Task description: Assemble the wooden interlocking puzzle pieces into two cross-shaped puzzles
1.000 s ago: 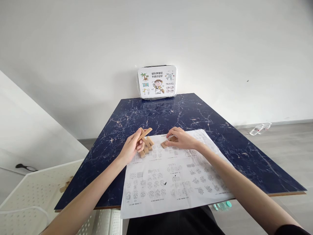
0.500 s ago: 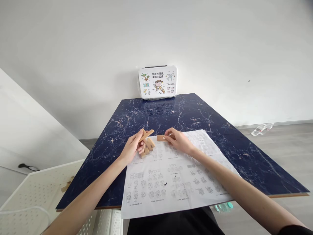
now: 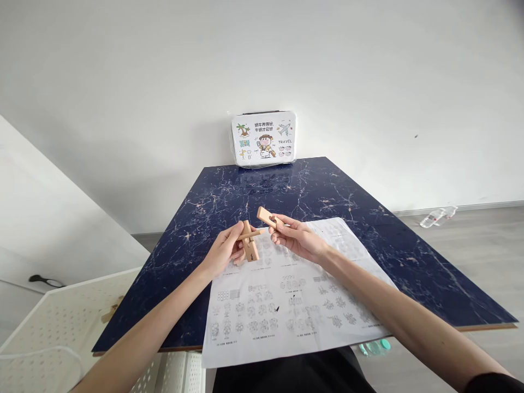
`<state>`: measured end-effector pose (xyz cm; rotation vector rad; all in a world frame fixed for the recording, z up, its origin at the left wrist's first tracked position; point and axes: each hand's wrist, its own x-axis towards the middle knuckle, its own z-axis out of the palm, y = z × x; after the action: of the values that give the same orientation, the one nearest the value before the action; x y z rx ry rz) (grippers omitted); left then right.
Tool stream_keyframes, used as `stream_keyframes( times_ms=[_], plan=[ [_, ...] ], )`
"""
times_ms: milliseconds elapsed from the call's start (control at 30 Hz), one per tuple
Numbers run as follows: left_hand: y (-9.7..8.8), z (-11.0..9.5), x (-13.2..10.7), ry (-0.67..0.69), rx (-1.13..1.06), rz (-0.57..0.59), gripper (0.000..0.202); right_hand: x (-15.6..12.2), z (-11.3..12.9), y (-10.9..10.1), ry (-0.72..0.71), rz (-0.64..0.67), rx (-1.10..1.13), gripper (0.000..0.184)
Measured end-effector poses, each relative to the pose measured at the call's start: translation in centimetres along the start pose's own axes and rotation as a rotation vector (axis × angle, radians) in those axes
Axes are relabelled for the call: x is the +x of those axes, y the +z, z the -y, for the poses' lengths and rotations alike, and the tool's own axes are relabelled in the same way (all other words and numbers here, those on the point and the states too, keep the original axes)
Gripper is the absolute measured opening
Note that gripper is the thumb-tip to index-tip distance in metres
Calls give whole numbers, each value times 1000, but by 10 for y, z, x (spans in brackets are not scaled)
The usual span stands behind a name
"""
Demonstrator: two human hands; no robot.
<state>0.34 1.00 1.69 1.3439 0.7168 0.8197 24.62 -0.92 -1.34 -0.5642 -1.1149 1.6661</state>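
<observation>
My left hand [image 3: 226, 246] is closed on crossed wooden puzzle pieces [image 3: 251, 250], held over the left part of a printed instruction sheet [image 3: 262, 297]. One thin piece lies across a wider upright one that bears a dark mark; how they join is partly hidden by my fingers. In my right hand [image 3: 298, 236] a single wooden puzzle piece [image 3: 266, 216] with a notch is pinched between thumb and fingers, tilted up to the left. A small gap separates it from the pieces in my left hand.
The sheet hangs over the front edge of the blue marbled table [image 3: 262, 191]. A white cartoon-printed case [image 3: 264, 139] leans against the wall at the back. Left of the table stands a white perforated cart [image 3: 61, 316] with wooden pieces [image 3: 112, 309]. Plastic bottles [image 3: 438, 216] lie on the floor.
My right hand has turned its piece from lying flat to tilted up, showing the notch. My left hand has rotated the crossed pieces, so the thin one now points right.
</observation>
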Motion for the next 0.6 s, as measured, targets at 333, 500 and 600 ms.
stream_keyframes(
  times_ms=[333,500,600],
  plan=[
    [5,1,0,-23,-39,7,50,-4,0,5,66,157,-82,37],
    [7,0,-1,-19,-40,38,50,-5,1,6,38,155,-171,36],
    [6,2,-1,-28,-37,61,49,-6,1,5,53,183,-197,34]
  ],
)
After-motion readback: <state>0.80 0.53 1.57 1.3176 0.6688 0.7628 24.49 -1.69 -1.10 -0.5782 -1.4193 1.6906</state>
